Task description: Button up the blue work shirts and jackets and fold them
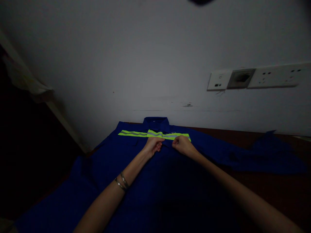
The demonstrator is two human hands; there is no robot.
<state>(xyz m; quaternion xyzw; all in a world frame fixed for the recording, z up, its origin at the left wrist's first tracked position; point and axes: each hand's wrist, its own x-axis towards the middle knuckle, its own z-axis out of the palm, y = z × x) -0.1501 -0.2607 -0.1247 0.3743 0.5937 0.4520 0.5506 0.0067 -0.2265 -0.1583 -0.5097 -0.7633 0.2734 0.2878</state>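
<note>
A blue work jacket [145, 181] lies spread out, its collar [155, 123] toward the wall and its sleeves out to both sides. Across its chest runs a yellow-green reflective strip [133, 133] with a grey band. My left hand [153, 145], with bracelets on the wrist, is closed on the jacket front just below the strip. To its right, my right hand [182, 144] pinches the jacket front at the strip's lower edge. The cloth between the two hands is slightly raised. Exactly which fold each set of fingers grips is hard to make out in the dim light.
The jacket rests on a dark brown table [262, 187] pushed up against a pale wall [145, 64]. A row of sockets and switches [272, 77] is on the wall at right. A light-coloured cloth or bag [21, 74] hangs at the far left, beside a dark area.
</note>
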